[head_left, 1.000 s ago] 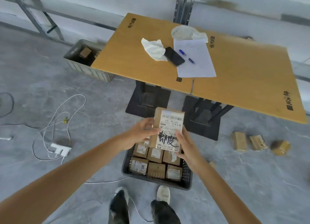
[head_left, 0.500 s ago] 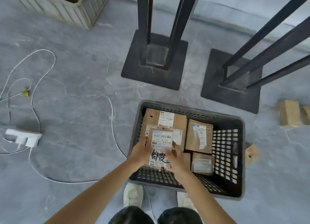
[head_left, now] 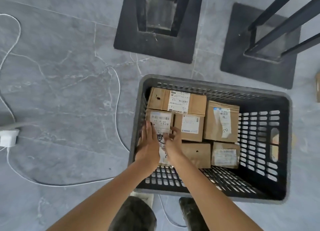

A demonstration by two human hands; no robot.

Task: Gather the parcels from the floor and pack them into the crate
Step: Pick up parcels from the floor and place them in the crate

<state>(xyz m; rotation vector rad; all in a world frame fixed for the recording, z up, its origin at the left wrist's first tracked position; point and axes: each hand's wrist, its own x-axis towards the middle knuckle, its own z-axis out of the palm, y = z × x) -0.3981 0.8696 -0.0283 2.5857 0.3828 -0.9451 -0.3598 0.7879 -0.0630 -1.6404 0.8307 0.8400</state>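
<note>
1. Dark grey plastic crate [head_left: 214, 82] with slotted walls stands on a grey marbled floor, seen from above by the person bending over it.
2. Inside the crate, against its left wall, lies the labelled parcel [head_left: 160, 121]. It is a brown cardboard box with a white barcode label and black handwriting, and its near end is hidden under the hands.
3. The left hand [head_left: 149, 144] lies along the parcel's left edge, beside the crate's left wall. Its fingers are straight and together, pressing and not curled round anything.
4. The right hand [head_left: 173, 144] sits on the parcel's right side, with fingers bent and curled onto the label, pinching that edge.
5. Other cardboard parcels fill the crate's left and middle. There is a wide parcel [head_left: 178, 101] along the far wall, a tall parcel [head_left: 221, 121] marked "50" in the middle, and smaller ones around them. The crate's right part shows its bare slotted bottom.
6. Beyond the crate's far wall stand two black square table bases [head_left: 155, 40].
7. Left of the crate a white cable [head_left: 119, 92] loops across the floor.
8. Right of the crate, well apart from it, a floor parcel [head_left: 317, 88] is cut off by the picture's edge.
</note>
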